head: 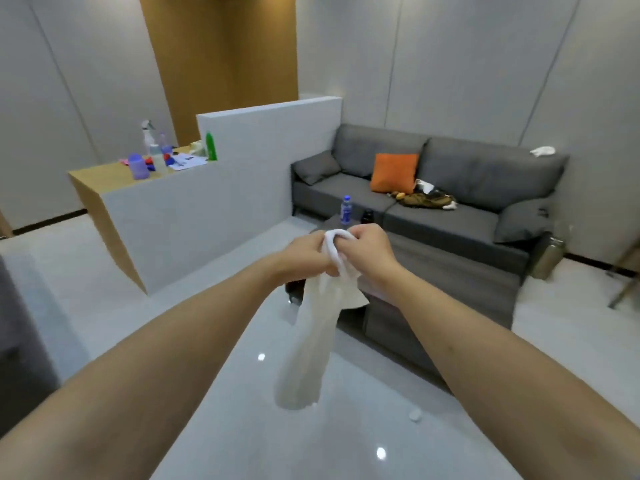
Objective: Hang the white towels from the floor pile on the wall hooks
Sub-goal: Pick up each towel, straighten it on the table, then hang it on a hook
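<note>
I have a white towel [320,327] bunched at its top between both my hands in the middle of the frame, the rest of it hanging down loose above the glossy floor [214,393]. My left hand [304,256] has its fingers curled round the gathered cloth from the left, and my right hand [369,249] grips the same bunch from the right, fingers curled in tight, so the two hands sit almost touching with a loop of towel showing between them. Just past my hands stands a blue-capped water bottle [345,210] on a low dark tabletop [450,268]. Behind it, in the right half of the frame, is a grey sofa [450,188] with an orange cushion [394,173], some dark clothing [426,199] on the seat and a small white cloth [543,151] on the backrest. At the upper left, a wooden tabletop [100,176] behind a white partition carries a purple jug [138,166], a spray bottle [148,135] and a green bottle [210,146]; what they contain I cannot tell.
</note>
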